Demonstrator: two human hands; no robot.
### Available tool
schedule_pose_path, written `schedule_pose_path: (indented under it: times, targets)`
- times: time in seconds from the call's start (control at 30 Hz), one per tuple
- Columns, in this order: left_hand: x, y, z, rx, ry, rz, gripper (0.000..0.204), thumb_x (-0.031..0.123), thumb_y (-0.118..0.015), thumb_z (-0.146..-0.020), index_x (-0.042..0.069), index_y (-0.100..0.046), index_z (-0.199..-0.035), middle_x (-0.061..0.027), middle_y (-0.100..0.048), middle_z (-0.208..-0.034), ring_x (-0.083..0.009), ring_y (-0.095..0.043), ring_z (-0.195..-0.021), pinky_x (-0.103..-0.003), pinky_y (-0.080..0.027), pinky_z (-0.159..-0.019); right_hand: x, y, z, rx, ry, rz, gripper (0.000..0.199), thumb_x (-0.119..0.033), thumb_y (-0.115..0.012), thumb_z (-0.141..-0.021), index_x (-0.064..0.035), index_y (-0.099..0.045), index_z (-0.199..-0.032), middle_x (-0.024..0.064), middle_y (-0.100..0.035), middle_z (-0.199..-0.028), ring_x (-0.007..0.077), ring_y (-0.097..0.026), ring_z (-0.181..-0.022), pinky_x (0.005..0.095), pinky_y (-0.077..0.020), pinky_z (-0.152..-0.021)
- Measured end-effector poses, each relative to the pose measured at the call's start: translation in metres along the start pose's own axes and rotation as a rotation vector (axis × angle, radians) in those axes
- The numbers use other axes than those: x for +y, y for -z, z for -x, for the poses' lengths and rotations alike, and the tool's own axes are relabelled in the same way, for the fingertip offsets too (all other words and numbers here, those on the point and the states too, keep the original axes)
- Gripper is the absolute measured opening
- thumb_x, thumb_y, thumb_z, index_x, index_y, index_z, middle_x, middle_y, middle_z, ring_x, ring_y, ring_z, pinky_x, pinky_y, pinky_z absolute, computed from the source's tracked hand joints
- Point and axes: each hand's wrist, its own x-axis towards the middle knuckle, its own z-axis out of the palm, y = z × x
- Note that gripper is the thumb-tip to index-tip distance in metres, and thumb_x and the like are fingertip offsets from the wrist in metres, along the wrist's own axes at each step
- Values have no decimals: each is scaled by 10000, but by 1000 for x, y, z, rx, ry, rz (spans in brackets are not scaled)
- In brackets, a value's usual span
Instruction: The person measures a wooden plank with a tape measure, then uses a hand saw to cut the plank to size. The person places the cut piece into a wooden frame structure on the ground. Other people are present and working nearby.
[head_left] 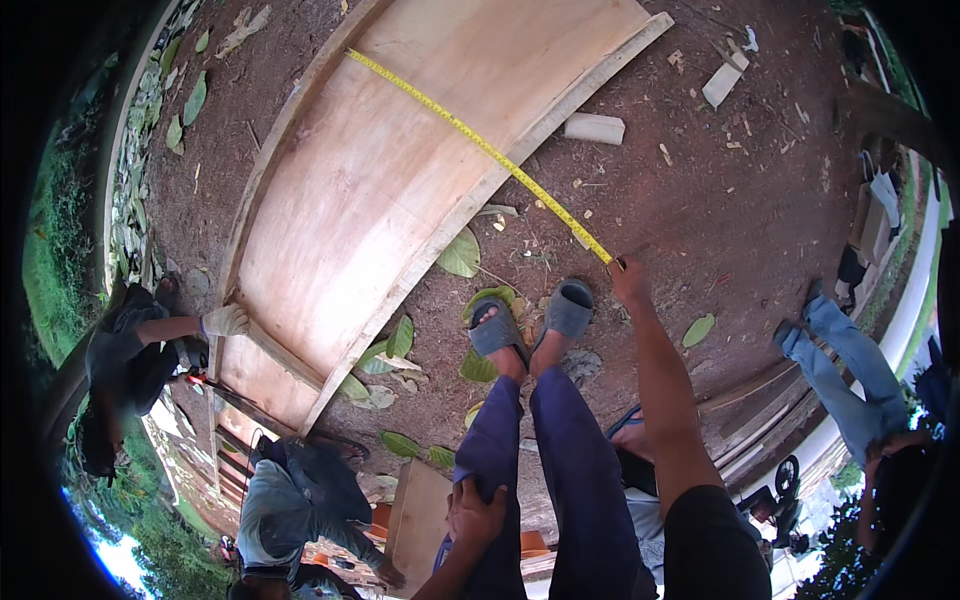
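Note:
My right hand (630, 280) is stretched forward and closed around the end of a yellow tape measure (480, 143). The extended blade crosses a long plywood panel (350, 200) with wooden battens along its edges. Its far end meets the left batten (270, 165), and the near part hangs past the right batten (440, 235) over the soil. Whatever part of the tape sits inside my fist is mostly hidden. My left hand (475, 513) rests on my blue trouser leg with its fingers apart, holding nothing.
A gloved co-worker's hand (225, 321) touches a crosspiece (285, 355) on the panel at left. Another person (300, 500) bends at lower left; someone in jeans (840, 350) stands at right. Wood offcuts (595, 128), leaves (460, 252) and a board (418, 515) lie around my sandalled feet.

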Motion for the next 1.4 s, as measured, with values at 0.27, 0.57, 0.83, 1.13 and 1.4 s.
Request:
schedule_pose_path:
  times: [0.27, 0.57, 0.83, 1.13, 1.4]
  targets:
    - [7, -2, 2, -15, 4, -29, 653, 464, -726, -861, 22, -551, -1309, -246, -576, -1329, -458, -550, -1235, -557, -462, -1041, 4, -16, -16, 33, 39, -32, 385, -334, -672, -952, -31, -690, -1190, 253, -720, -1058, 443, -694, -1011, 486, -537, -862]
    - [15, -7, 3, -36, 11, -55, 644, 454, -721, -871, 27, -530, -1314, -265, -553, -1361, -470, -541, -1252, -570, -462, -1045, 1, -18, -23, 9, 59, -62, 353, -344, -651, -939, -41, -710, -1111, 235, -724, -1045, 436, -689, -992, 514, -533, -854]
    - [23, -10, 4, -34, 23, -90, 647, 454, -719, -879, 26, -517, -1320, -283, -544, -1360, -487, -531, -1256, -578, -459, -1044, 7, -19, -25, 48, 103, -21, 347, -330, -663, -930, -32, -715, -1101, 237, -724, -1042, 432, -691, -1005, 512, -537, -859]
    - [32, -21, 10, 5, 61, -80, 684, 456, -720, -879, 22, -498, -1359, -290, -541, -1361, -492, -524, -1262, -579, -448, -1060, 0, -14, -28, 16, 73, -31, 343, -313, -675, -924, -30, -721, -1112, 241, -727, -1030, 429, -705, -984, 497, -543, -857]
    - [41, -20, 36, 93, 26, 55, 661, 457, -726, -874, 26, -532, -1336, -268, -532, -1387, -483, -505, -1288, -588, -418, -1079, -3, -11, 12, 20, 167, -19, 322, -296, -659, -925, 14, -694, -1005, 248, -712, -994, 441, -690, -957, 530, -532, -840]
